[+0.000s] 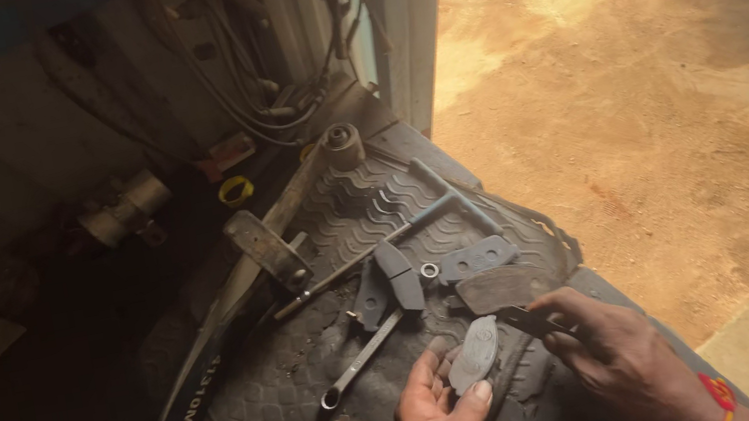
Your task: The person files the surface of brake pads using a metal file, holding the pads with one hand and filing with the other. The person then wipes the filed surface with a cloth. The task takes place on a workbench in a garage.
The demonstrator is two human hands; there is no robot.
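Your left hand (441, 412) cradles a grey brake pad (474, 356) between thumb and fingers, low over the rubber mat (266, 411). Your right hand (622, 357) pinches a thin dark blade (527, 320) (its tip touching the pad).

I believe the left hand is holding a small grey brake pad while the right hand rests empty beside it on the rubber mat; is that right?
Not quite. The head view shows the right hand is not empty: it grips a thin dark metal piece. The left hand does hold the grey brake pad over the rubber mat.
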